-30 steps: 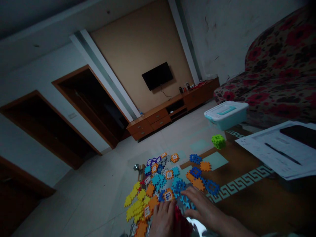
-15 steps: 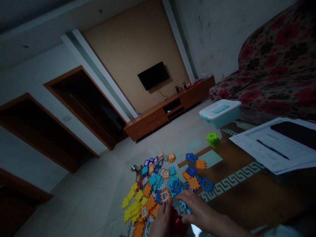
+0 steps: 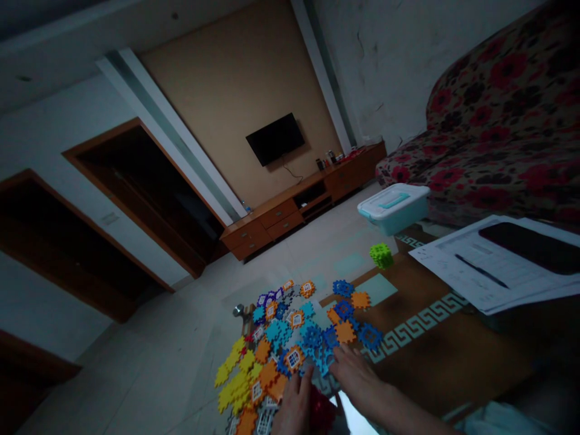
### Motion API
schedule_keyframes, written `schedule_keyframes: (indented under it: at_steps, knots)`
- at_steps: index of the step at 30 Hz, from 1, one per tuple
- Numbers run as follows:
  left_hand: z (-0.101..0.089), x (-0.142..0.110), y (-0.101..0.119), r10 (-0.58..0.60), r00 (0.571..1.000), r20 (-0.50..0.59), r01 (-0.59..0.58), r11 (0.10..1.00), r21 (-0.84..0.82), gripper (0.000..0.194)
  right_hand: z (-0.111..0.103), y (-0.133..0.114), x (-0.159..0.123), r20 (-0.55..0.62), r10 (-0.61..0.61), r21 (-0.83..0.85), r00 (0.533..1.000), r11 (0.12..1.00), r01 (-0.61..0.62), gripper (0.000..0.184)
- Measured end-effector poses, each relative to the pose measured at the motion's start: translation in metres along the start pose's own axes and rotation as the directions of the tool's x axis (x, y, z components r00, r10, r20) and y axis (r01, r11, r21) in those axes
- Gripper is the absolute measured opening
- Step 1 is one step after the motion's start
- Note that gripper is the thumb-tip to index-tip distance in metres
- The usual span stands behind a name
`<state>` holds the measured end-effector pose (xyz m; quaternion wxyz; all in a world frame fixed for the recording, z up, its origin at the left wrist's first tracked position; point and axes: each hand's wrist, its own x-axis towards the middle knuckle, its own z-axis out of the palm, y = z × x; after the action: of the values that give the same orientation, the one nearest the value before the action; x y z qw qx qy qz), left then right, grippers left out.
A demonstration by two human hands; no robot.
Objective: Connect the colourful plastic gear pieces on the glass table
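A loose heap of interlocking plastic gear-edged tiles in yellow, orange, blue, teal and white-windowed styles spreads across the floor and the rug's edge. My right hand reaches in from the lower right, its fingertips on blue tiles at the heap's near side. My left hand sits at the bottom of the view, its fingers against orange and white tiles. Between my hands lies a dark red clump of tiles. Whether my left hand grips anything is hidden.
A lime-green tile cube stands beyond the heap, near a plastic box with a teal-trimmed lid. Papers with a dark tablet lie at right, beside a floral sofa. A wooden TV cabinet stands far off.
The whole scene has slid left in view as my head turned. My right hand has drawn slightly nearer the left, and the tiles look unmoved.
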<state>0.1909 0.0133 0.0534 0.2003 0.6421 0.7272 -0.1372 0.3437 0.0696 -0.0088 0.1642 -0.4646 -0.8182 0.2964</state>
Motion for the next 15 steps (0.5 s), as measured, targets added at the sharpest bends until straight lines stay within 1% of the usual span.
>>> schedule_keyframes:
  at_steps: [2,4,6,7,9,10,11,12,13,15]
  knots:
    - [0.002,0.001,-0.001,0.022,1.000,-0.010,-0.022,1.000,-0.002,0.099,0.005,0.000,0.003,-0.059,-0.029,0.004,0.998,1.000,0.029,0.037]
    - [0.004,0.002,0.000,0.027,0.999,-0.041,-0.027,1.000,-0.005,0.097,0.004,0.003,0.005,-0.118,-0.045,0.039,0.992,0.998,0.050,0.040]
    - [0.006,0.001,0.001,0.017,0.996,-0.086,-0.018,1.000,-0.009,0.097,-0.005,0.011,0.007,-0.242,0.014,0.102,0.970,0.995,0.011,0.043]
    - [0.007,0.001,0.002,0.013,0.994,-0.105,-0.014,1.000,-0.011,0.097,-0.011,0.017,0.009,-0.320,0.072,0.128,0.944,0.991,-0.033,0.043]
    - [0.009,0.000,0.004,0.003,0.992,-0.127,-0.005,1.000,-0.014,0.096,-0.020,0.032,0.012,-0.456,0.212,0.161,0.864,0.975,-0.154,0.044]
    - [0.009,0.000,0.005,-0.003,0.991,-0.132,0.001,1.000,-0.016,0.096,-0.022,0.040,0.015,-0.500,0.272,0.172,0.822,0.962,-0.214,0.044]
    - [0.008,-0.001,0.005,-0.009,0.991,-0.134,0.006,1.000,-0.022,0.096,-0.021,0.047,0.018,-0.525,0.322,0.185,0.788,0.947,-0.263,0.043]
    - [0.008,-0.001,0.005,-0.013,0.991,-0.135,0.009,0.999,-0.032,0.096,-0.017,0.053,0.021,-0.532,0.359,0.200,0.767,0.934,-0.298,0.043]
    - [0.007,0.000,0.005,-0.010,0.991,-0.133,0.004,0.999,-0.044,0.099,-0.011,0.056,0.025,-0.527,0.379,0.214,0.761,0.925,-0.313,0.043]
    - [0.006,-0.001,0.001,0.002,0.992,-0.125,-0.010,0.998,-0.061,0.107,0.005,0.058,0.032,-0.503,0.371,0.240,0.781,0.928,-0.286,0.045]
